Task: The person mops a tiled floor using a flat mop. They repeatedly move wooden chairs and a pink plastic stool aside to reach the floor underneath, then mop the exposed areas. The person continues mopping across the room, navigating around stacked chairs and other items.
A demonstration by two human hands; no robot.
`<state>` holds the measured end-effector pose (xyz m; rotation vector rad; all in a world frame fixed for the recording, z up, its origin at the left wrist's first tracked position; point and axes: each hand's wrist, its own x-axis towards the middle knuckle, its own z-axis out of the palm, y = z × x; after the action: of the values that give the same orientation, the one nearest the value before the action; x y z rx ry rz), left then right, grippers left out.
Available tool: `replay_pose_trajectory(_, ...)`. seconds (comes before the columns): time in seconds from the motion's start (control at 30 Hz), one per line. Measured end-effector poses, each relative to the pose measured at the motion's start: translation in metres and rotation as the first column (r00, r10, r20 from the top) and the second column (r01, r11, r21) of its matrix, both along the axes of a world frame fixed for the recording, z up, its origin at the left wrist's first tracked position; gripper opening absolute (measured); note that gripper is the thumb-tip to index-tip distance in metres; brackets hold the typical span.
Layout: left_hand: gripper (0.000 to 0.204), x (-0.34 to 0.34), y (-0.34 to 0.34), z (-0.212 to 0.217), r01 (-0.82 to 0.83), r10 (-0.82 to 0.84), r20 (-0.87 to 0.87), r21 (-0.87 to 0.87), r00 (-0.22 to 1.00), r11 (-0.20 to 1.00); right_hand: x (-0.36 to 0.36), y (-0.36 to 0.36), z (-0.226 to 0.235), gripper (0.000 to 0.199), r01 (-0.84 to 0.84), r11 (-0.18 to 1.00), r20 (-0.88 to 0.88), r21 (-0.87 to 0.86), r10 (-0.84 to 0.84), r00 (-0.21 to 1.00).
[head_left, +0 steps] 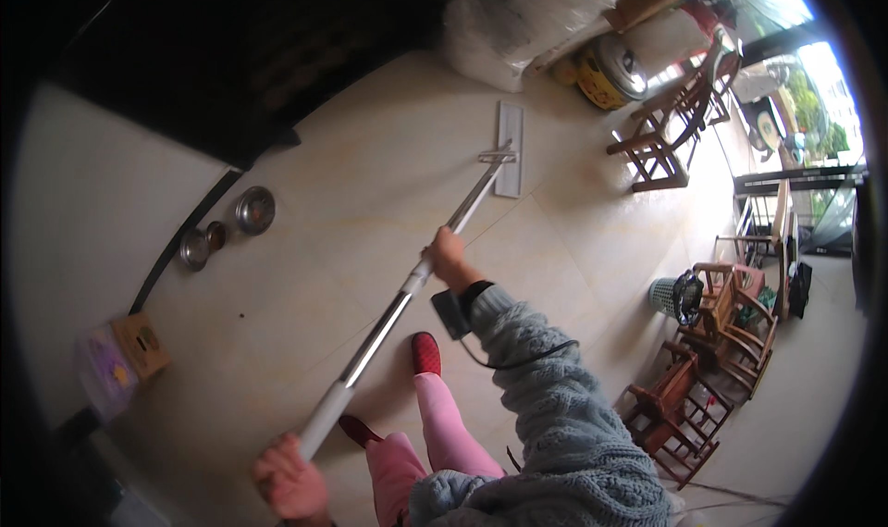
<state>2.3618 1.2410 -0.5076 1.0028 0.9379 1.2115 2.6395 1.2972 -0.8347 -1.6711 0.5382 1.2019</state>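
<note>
A flat mop with a long silver-and-white pole (pixel 375 342) slants across the view. Its flat rectangular head (pixel 510 171) lies on the tiled floor at the far end. Partway along the pole, my right hand (pixel 447 255) is wrapped round it, the arm in a grey-blue knitted sleeve. My left hand (pixel 291 481) is at the near end of the white handle, fingers curled against it and partly hidden. A small dark device (pixel 451 316) with a cable sits by my right wrist.
Steel bowls (pixel 254 210) lie on the floor at left, near a cardboard box (pixel 141 345). Wooden chairs (pixel 671 138) stand at far right, more small wooden chairs (pixel 680 402) at near right beside a basket (pixel 663 296). A round yellow-and-silver container (pixel 610 72) and a plastic-wrapped bundle (pixel 518 23) are at the back.
</note>
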Motion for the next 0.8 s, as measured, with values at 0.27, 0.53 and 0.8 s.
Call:
replay_pose_trajectory(0.27, 0.015, -0.088, -0.042, 0.052, -0.345, 0.347, -0.192, 0.045, 0.918, 0.938, -0.16, 0.086, 0.047, 0.029, -0.239, 0.968, -0.075, 0.076, 0.244, 0.967)
replay_pose_trajectory(0.53, 0.02, -0.183, -0.125, 0.045, -0.681, 0.666, -0.152, -0.097, 0.73, 0.725, -0.289, 0.028, 0.038, 0.022, -0.263, 0.956, -0.171, 0.13, 0.283, 0.944)
replay_pose_trajectory(0.8, 0.027, -0.356, -0.292, 0.099, -0.962, 0.819, -0.508, -0.081, 0.266, 0.262, -0.498, -0.134, 0.07, 0.027, -0.661, 0.748, -0.002, -0.061, 0.662, 0.749)
